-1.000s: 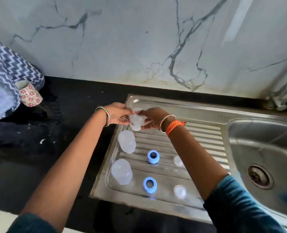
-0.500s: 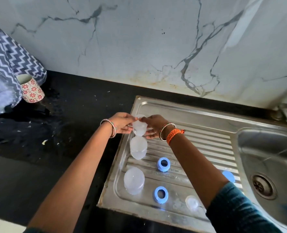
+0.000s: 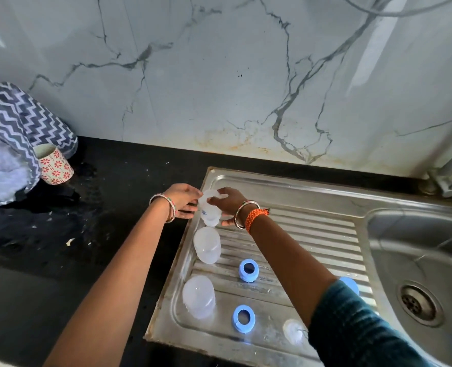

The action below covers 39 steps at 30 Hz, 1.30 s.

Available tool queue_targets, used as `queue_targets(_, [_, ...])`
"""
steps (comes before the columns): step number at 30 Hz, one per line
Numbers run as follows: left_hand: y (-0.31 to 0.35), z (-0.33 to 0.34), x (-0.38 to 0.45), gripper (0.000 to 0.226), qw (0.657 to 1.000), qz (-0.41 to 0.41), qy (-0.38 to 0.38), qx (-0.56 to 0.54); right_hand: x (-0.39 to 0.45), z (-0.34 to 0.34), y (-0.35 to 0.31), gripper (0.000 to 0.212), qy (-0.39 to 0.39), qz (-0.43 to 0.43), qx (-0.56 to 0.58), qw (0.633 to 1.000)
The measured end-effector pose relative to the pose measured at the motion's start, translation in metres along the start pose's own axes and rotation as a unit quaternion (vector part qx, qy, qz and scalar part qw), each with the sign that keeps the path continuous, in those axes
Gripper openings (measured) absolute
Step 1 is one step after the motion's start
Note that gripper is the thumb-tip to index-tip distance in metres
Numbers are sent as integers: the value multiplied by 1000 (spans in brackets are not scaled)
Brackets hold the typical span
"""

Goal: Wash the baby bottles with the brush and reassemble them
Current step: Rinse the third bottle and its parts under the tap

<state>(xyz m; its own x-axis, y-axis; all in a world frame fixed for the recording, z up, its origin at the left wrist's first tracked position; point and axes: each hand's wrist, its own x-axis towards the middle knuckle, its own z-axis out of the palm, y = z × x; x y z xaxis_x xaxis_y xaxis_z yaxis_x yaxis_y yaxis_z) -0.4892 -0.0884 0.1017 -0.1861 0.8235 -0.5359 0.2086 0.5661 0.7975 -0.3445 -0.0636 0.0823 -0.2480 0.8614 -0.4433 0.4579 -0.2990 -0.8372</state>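
Observation:
Both hands meet at the far left corner of the steel drainboard (image 3: 312,234) on a clear baby bottle (image 3: 209,211). My left hand (image 3: 183,200) holds its left side and my right hand (image 3: 226,202) grips its top and right side. Two more clear bottles stand upside down nearer me, one (image 3: 207,245) just below the held one and one (image 3: 198,296) at the front left. Two blue screw rings (image 3: 248,270) (image 3: 243,318) lie on the board. A clear teat (image 3: 293,331) rests at the front edge. A blue part (image 3: 350,284) peeks out behind my right forearm.
The sink bowl (image 3: 431,260) with its drain (image 3: 418,304) lies to the right, and the tap (image 3: 450,170) stands at the back right. On the black counter (image 3: 60,247) at the far left sit a patterned cup (image 3: 54,164) and a zigzag cloth (image 3: 15,123).
The view has shifted so the drainboard sits further right and lower. Both hands stay on the same bottle at the far corner; my right hand now covers more of its top.

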Motion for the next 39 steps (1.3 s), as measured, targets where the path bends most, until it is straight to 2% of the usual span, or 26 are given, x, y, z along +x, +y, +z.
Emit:
queue_targets(5, [-4,7,-4,27,1000,-4,13,-21,0,-3,3,50,-9,1,-15,1000])
queue_targets(18, [-3,10,-14,21,999,-6,-2,45,-9,-7,9,47,-14,17,-53,998])
queue_targets(22, [0,10,-20,18,999,-9,39,32,-6,-6,9,50,4,-2,-86,996])
queue_targets(24, [4,8,-25,9,998,5,64,13,-7,-9,9,55,18,-12,-103,994])
queue_targets(28, [28,7,-40,9,992,78,99,-7,-22,-36,7,56,51,-47,-90,994])
queue_targets(32, [56,52,-64,15,976,173,96,-87,-58,-91,18,38,61,-77,-34,995])
queue_targets(34, [66,94,-72,16,973,175,65,-136,-78,-127,40,27,83,-86,-24,992])
queue_targets(37, [74,170,-72,16,979,159,-13,-124,-99,-190,84,11,126,-60,-11,990])
queue_targets(39, [78,230,-70,19,983,139,-61,-105,-105,-238,122,11,164,-28,2,986])
